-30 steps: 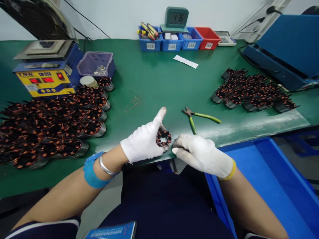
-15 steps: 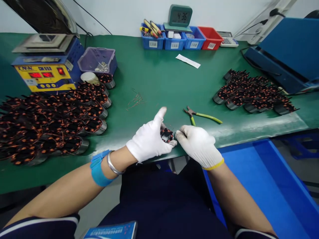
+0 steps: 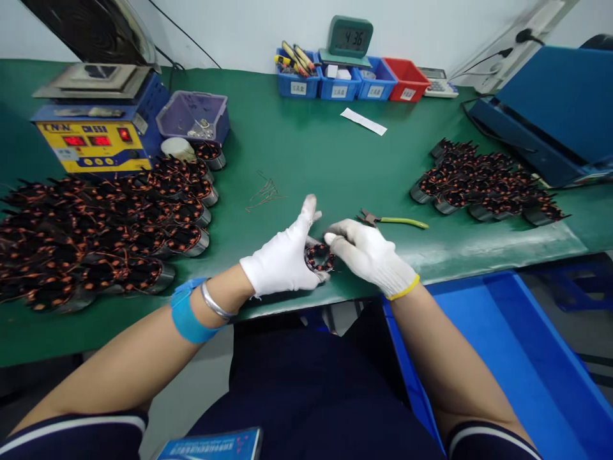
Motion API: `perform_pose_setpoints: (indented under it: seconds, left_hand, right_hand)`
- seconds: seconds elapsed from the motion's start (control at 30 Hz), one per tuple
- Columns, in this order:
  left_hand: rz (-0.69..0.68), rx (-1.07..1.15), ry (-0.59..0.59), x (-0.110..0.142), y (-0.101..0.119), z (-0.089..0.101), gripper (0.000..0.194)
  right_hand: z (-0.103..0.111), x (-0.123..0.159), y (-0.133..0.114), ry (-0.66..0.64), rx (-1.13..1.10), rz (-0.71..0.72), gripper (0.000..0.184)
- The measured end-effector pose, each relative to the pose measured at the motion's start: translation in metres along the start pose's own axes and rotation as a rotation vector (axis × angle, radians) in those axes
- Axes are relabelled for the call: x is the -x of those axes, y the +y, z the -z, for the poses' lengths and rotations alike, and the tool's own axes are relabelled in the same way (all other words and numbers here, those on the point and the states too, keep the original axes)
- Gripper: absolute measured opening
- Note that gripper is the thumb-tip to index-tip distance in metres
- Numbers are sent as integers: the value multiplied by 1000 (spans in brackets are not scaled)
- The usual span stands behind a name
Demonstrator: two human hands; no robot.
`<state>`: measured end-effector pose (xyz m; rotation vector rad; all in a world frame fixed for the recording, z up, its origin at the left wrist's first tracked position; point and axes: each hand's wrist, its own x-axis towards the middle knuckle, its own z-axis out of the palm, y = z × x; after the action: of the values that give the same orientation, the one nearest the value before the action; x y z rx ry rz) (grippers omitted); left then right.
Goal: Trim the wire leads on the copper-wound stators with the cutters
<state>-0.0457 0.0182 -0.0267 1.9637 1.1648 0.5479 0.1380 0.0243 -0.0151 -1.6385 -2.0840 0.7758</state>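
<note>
My left hand (image 3: 287,259), in a white glove, grips a motor stator (image 3: 319,257), a metal ring with black insulation and copper windings, near the front edge of the green table. Its thumb points up and away. Close on the stator's right side is my right hand (image 3: 366,252), also gloved, with its thumb and fingers brought together at the upper rim. Whatever they pinch, perhaps a wire end, is too small to make out. Just beyond the right hand lie the green-handled cutting pliers (image 3: 397,222), one handle hidden behind it. Several thin wire scraps (image 3: 266,191) lie left of them.
Many stators (image 3: 105,236) crowd the left, before a yellow-and-blue solder pot unit (image 3: 96,140) and a purple bin (image 3: 191,115). Another stator group (image 3: 488,182) stands right. Small blue bins (image 3: 299,88) and a red bin (image 3: 406,80) line the back. A blue tray (image 3: 517,345) is below the edge.
My right hand has moved up and left, from the stator's lower right to its upper rim, and now covers one plier handle. The stator, still in my left hand, has tilted slightly.
</note>
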Motion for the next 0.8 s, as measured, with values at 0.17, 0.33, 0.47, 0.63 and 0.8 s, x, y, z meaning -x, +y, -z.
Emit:
perform_pose_setpoints:
  seconds: [0.17, 0.33, 0.47, 0.63, 0.8]
  left_hand:
    - [-58, 37, -22, -4, -9, 1, 135]
    - [-107, -16, -43, -4, -7, 2, 124]
    - [-73, -79, -66, -4, -4, 5, 119]
    - [-103, -96, -107, -4, -4, 8, 116]
    - [-83, -94, -120, -4, -3, 9, 114]
  right_hand:
    - [-5, -9, -4, -92, -239, -65, 16]
    - [0, 5, 18, 48, -320, -216, 21]
    - [8, 32, 7, 163, 111, -272, 19]
    - [6, 50, -24, 207, 334, 159, 70]
    - [-9, 45, -8, -32, 363, 6, 75]
